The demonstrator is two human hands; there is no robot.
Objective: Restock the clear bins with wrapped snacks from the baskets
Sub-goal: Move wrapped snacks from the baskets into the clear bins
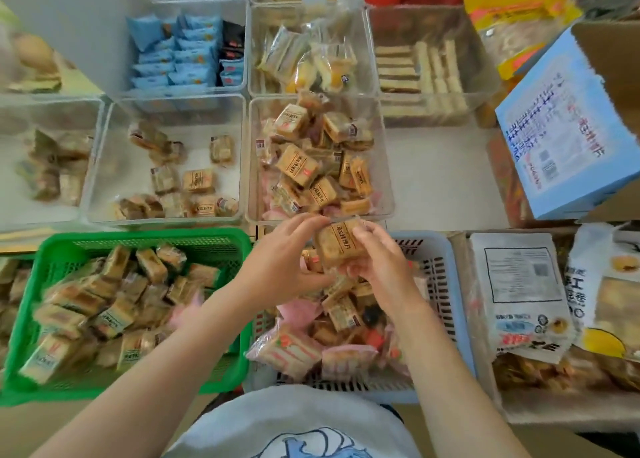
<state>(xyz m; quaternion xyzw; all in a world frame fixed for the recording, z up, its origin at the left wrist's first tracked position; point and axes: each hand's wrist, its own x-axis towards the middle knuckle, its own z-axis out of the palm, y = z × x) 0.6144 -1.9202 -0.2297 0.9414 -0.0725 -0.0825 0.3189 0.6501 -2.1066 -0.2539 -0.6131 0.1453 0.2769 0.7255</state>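
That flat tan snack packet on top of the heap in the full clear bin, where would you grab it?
Take the tan packet by its two long side edges, coming straight down from above. It lies nearly flat, label up, on top of the heap in the clear bin, so its edges look free and the bin walls block a sideways approach.

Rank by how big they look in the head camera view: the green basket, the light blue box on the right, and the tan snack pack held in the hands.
1. Green basket, largest.
2. Light blue box, though it looks tilted, so this is apparent size only.
3. Tan snack pack, pinched by the left hand and right hand, smallest.
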